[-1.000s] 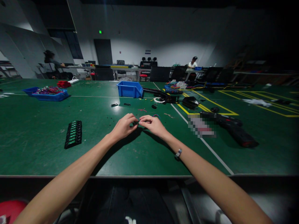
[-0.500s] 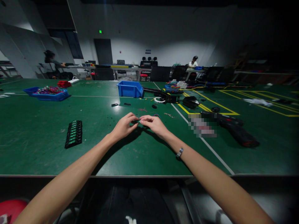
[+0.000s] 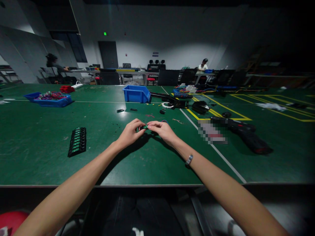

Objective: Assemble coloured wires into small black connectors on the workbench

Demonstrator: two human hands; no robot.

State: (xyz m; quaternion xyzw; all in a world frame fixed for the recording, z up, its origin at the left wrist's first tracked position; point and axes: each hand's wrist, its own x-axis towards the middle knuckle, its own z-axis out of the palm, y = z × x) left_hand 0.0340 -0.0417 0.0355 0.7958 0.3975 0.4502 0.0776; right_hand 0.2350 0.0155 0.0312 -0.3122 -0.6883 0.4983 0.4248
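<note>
Since half a second ago both hands have risen very slightly off the table, and the piece pinched between them now shows a glint of green. The left hand and the right hand meet fingertip to fingertip at the middle of the wide dark green table. Their thumbs and forefingers are closed together on a small green component, held just above the tabletop; the other fingers are curled in. A metal-banded watch sits on the right wrist. To the left of the hands, well apart, lies a long black tray of green parts. Beyond the hands stands a blue plastic bin, and far left a shallow blue tray of coloured wires. To the right lies a black power tool.
</note>
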